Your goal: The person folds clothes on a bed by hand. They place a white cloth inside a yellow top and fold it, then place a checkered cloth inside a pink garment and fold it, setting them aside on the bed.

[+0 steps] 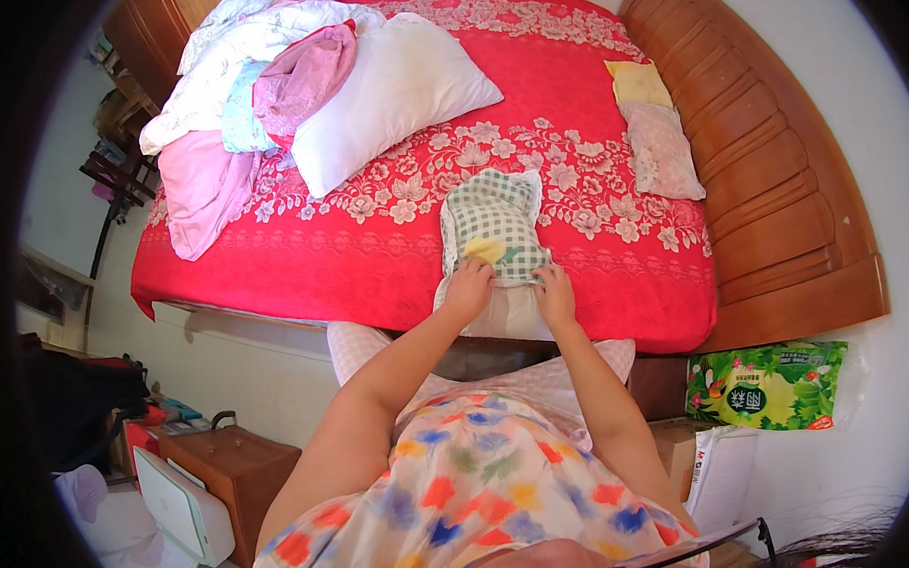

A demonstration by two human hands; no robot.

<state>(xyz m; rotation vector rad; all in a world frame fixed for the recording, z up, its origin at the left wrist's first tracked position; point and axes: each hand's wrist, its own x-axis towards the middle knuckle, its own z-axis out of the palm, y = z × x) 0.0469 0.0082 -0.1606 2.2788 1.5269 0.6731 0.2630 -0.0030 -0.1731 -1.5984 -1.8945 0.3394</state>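
Observation:
A small pillow in a green-and-white checked pillowcase, with a yellow patch on it, lies near the front edge of the bed. White fabric sticks out from the pillowcase's near end and reaches the bed's edge. My left hand has its fingers curled on the near edge of the pillowcase, beside the yellow patch. At the near right corner my right hand pinches the same edge. Both fingertips are partly hidden in the cloth.
A red floral bedspread covers the bed. A large white pillow and heaped bedding lie at the left. Two small cushions rest by the wooden headboard. A green package stands right; a brown case stands left.

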